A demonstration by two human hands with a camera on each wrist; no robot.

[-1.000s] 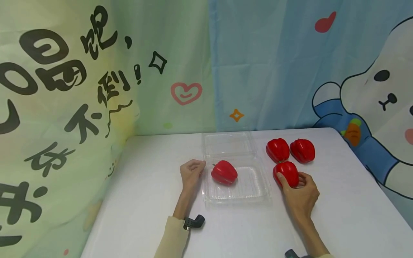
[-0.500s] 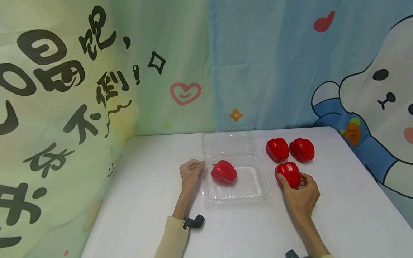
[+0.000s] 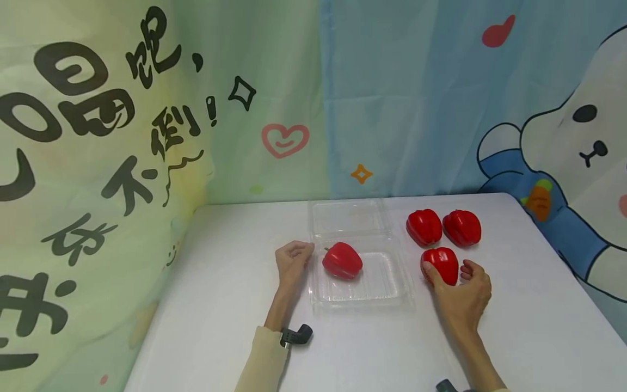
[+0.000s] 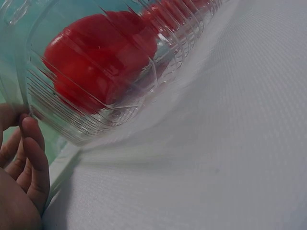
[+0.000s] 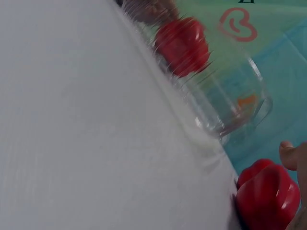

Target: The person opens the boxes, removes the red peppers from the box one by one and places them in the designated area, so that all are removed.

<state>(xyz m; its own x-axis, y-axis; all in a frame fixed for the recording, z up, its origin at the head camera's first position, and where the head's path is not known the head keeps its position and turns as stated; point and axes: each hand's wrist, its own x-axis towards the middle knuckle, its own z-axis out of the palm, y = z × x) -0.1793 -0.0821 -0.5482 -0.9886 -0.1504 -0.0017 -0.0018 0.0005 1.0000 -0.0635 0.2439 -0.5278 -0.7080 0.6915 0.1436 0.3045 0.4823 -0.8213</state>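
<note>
My left hand [image 3: 292, 260] pinches the left rim of a clear plastic clamshell container [image 3: 382, 288] between thumb and finger, as the left wrist view shows. The container lies with its lid folded back, and one red bell pepper [image 3: 343, 261] sits in its left half. To the right of the container, my right hand [image 3: 460, 294] is around another red bell pepper [image 3: 443, 264] on the table. A gap shows between that pepper and the fingers on its right. In the right wrist view the thumb [image 5: 289, 155] stands off from the pepper [image 5: 268, 196].
Behind the right hand's pepper sit two more red bell peppers, one on the left [image 3: 424, 227] and one on the right [image 3: 462, 227]. The white table [image 3: 235, 228] ends at a printed curtain [image 3: 392, 109] at the back.
The pepper at my right hand has shifted slightly to the right. The right hand's fingers have come away from its side. My left hand stays at the container's rim.
</note>
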